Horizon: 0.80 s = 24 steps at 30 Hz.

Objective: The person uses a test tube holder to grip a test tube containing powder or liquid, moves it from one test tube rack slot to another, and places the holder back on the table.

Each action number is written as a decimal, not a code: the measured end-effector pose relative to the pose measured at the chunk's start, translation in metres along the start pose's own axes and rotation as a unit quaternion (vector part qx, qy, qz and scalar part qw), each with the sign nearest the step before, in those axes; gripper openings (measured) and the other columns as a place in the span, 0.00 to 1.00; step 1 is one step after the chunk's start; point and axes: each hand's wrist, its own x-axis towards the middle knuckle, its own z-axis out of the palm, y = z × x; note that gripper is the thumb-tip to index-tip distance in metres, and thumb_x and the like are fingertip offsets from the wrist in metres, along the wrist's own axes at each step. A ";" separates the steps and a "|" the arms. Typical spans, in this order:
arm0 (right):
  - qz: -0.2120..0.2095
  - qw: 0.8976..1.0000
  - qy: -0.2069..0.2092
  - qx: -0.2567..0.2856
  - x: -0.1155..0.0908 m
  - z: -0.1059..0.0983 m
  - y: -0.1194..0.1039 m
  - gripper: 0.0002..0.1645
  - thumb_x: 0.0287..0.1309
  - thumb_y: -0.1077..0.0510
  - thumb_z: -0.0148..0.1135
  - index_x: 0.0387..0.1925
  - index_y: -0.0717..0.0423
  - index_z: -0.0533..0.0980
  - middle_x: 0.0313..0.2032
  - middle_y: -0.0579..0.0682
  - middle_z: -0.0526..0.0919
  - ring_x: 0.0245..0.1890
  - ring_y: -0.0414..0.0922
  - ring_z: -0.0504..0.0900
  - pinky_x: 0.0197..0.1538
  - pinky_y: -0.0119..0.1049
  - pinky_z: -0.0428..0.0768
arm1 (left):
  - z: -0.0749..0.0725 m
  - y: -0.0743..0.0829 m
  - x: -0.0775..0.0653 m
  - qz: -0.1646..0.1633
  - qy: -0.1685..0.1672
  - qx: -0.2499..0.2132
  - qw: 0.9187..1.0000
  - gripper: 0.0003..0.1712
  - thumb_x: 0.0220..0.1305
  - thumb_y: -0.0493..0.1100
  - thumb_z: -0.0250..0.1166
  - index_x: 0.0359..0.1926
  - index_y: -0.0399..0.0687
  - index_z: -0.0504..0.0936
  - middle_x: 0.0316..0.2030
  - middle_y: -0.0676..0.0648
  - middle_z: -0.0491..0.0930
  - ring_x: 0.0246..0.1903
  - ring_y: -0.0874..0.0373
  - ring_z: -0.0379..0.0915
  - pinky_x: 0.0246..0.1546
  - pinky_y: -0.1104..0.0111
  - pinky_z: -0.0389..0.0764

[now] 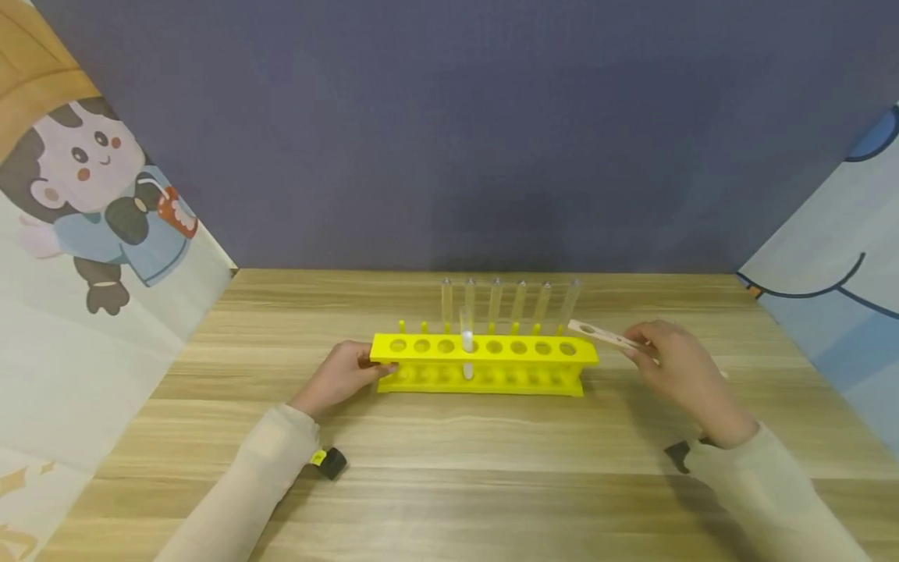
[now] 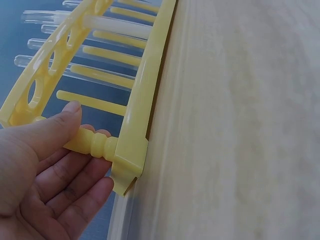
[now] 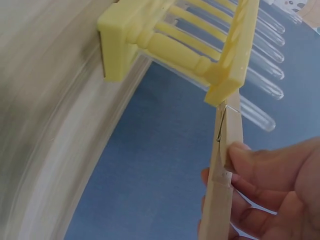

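Note:
A yellow test tube rack (image 1: 421,357) stands upright on the table. My left hand (image 1: 344,376) holds its left end, thumb and fingers around the turned end post (image 2: 95,143). One test tube (image 1: 467,341) with white contents sits in a hole near the middle of the rack. Behind it, several clear test tubes (image 1: 495,300) are upside down on the rear pegs. Off the rack's right end, my right hand (image 1: 677,371) pinches a wooden test tube holder (image 1: 602,334) with a wire spring (image 3: 221,123). The holder's tip is close to the rack's right end.
The wood-grain table (image 1: 449,476) ends at a dark blue panel (image 1: 449,140) behind the rack. Printed side panels (image 1: 161,304) flank the table. A black wrist device (image 1: 332,464) sits at the left sleeve, and another (image 1: 678,455) at the right.

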 end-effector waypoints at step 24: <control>0.044 0.997 -0.062 0.009 -0.004 0.007 0.010 0.07 0.53 0.68 0.62 0.36 0.67 0.77 0.30 0.58 0.81 0.24 0.44 0.75 0.24 0.36 0.71 | 0.000 0.001 -0.001 -0.008 0.002 0.001 1.000 0.14 0.59 0.44 0.67 0.46 0.46 0.84 0.44 0.48 0.84 0.46 0.55 0.78 0.49 0.59 0.77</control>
